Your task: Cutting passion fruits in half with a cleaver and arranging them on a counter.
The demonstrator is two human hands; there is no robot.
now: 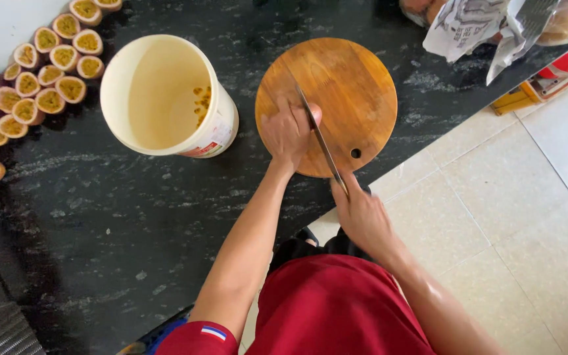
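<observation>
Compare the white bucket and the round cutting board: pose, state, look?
The white bucket stands upright, deep, with a few seeds stuck to its inner wall; the round wooden cutting board lies flat, brown, under the left hand and the knife held by the right hand. Both sit on the dark counter.

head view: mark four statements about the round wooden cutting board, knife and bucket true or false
1. The right hand holds the long knife over the round wooden cutting board. True.
2. The cream plastic bucket is full to the rim. False: only some seeds and pulp lie inside.
3. The left hand rests on the board. True.
4. The halved passion fruits lie on the board. False: they lie on the dark counter, left of the bucket.
</observation>
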